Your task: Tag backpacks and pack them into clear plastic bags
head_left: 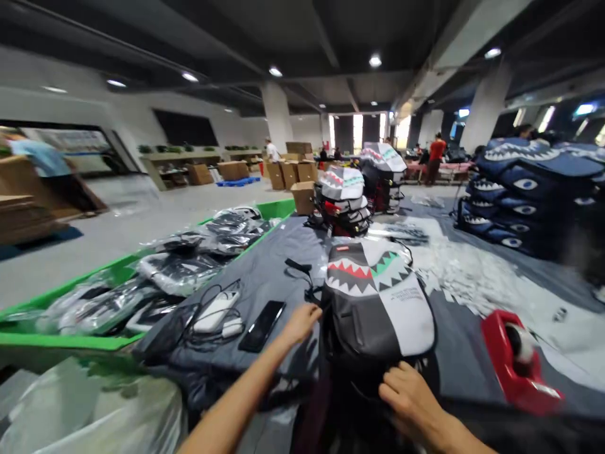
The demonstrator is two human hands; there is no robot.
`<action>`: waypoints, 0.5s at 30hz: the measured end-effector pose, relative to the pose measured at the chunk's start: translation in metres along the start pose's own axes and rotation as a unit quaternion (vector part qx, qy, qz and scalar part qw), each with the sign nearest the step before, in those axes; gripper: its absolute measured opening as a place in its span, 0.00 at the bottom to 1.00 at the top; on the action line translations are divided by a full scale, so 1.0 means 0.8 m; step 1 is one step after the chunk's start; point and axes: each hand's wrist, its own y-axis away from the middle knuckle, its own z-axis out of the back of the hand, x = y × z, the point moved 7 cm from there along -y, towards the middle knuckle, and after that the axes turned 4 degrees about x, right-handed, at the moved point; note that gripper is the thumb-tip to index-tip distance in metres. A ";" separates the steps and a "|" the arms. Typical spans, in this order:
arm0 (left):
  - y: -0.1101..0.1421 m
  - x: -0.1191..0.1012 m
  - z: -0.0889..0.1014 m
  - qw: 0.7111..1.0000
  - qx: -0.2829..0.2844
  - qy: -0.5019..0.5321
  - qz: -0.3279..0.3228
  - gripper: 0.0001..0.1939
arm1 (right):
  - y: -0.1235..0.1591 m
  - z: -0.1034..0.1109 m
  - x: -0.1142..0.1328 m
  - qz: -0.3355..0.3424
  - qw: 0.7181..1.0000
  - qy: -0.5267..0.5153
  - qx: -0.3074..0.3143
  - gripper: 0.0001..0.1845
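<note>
A grey, black and white backpack (pixel 378 315) with printed shark teeth, red on one side and green on the other, lies at the table's near edge, front panel up. At its left side my left hand (pixel 302 321) is closed, fingertips on the bag's edge; the exact part gripped is hidden. My right hand (pixel 406 394) is closed on the lower edge of the same bag, knuckles up. Left of the bag lie a black phone (pixel 262 326), a white power bank (pixel 216 312) with cables, and a black strap (pixel 299 266).
A red tape dispenser (pixel 517 366) stands at right, near scattered white packets (pixel 486 277). Stacked backpacks (pixel 343 202) stand behind; blue shark-face bags (pixel 515 195) are piled at right. A green-edged bin (pixel 108 342) at left holds several bagged backpacks. People and cartons are farther off.
</note>
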 end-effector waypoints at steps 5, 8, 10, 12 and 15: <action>0.085 -0.072 -0.073 0.889 0.120 -0.296 -0.329 0.25 | 0.042 0.002 0.040 -0.016 0.997 -0.058 0.044 0.03; 0.144 -0.046 -0.158 0.735 0.197 -0.443 -0.475 0.46 | 0.063 0.028 0.040 -0.005 0.991 -0.129 -0.031 0.07; 0.155 -0.019 -0.194 0.666 0.153 -0.501 -0.531 0.50 | 0.074 0.053 0.015 -0.077 0.978 -0.159 -0.107 0.07; 0.147 -0.001 -0.211 0.632 0.108 -0.526 -0.558 0.44 | 0.088 0.076 -0.018 -0.195 0.954 -0.157 -0.166 0.06; 0.121 -0.021 -0.192 0.635 0.101 -0.505 -0.576 0.31 | 0.105 0.105 -0.044 -0.269 0.927 -0.129 -0.226 0.10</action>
